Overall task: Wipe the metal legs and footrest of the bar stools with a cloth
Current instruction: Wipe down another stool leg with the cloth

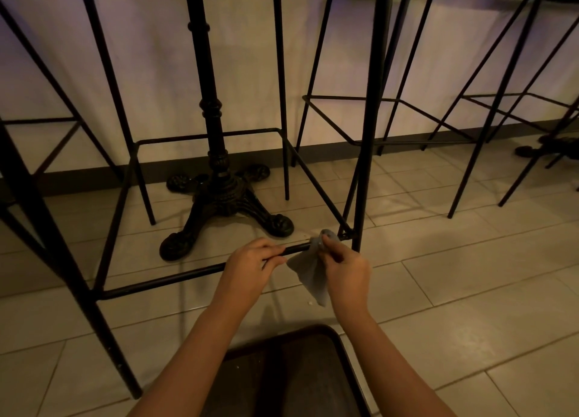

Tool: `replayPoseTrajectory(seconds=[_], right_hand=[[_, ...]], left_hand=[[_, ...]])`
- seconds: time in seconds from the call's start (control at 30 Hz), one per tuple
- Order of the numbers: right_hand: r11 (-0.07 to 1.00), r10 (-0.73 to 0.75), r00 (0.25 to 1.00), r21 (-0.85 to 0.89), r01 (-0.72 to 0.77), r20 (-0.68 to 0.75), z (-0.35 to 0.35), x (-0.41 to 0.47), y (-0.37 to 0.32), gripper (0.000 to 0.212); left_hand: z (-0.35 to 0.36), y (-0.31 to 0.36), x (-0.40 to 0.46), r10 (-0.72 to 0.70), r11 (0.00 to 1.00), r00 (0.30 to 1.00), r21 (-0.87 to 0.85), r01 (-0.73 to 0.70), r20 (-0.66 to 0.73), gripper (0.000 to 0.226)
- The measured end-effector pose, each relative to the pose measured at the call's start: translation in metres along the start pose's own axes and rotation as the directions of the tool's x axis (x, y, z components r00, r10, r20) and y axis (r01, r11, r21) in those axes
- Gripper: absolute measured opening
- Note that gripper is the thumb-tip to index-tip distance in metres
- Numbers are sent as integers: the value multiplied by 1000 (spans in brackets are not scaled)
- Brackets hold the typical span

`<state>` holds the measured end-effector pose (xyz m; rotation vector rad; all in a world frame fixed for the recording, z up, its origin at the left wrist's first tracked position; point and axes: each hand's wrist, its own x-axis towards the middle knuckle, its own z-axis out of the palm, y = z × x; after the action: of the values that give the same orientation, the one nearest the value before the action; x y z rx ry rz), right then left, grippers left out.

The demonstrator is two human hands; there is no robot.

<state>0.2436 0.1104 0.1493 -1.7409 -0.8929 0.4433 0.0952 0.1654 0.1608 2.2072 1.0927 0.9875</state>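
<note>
Head view: left hand [250, 261] curls round the footrest [175, 277] bar, right hand [343, 264] pinches the cloth [308, 275] wrapped on it near the leg [365, 165]; best slide it along with firm, even pressure.

Ornate black table pedestal [216, 178] on pale tiled floor [470, 291] — white wall [156, 56] behind, dark baseboard [407, 134]; dark mat [291, 376] nearest camera.
</note>
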Motion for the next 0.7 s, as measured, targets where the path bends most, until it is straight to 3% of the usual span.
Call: replayPoseTrajectory(seconds=[0.23,0.47,0.7], right_hand=[[999,-36,994,-11,37,106,8,-8,-3,29],[1000,-11,997,-6,11,72,8,-7,-6,29],[994,-100,964,-21,108,246,32,-31,-18,29]], left_hand=[[-11,-5,-3,-2,999,998,42,-1,70,26],[-24,-4,-15,-56,998,998,29,57,-11,22],[-32,-3,-23,-81,997,991,-7,80,-108,16]])
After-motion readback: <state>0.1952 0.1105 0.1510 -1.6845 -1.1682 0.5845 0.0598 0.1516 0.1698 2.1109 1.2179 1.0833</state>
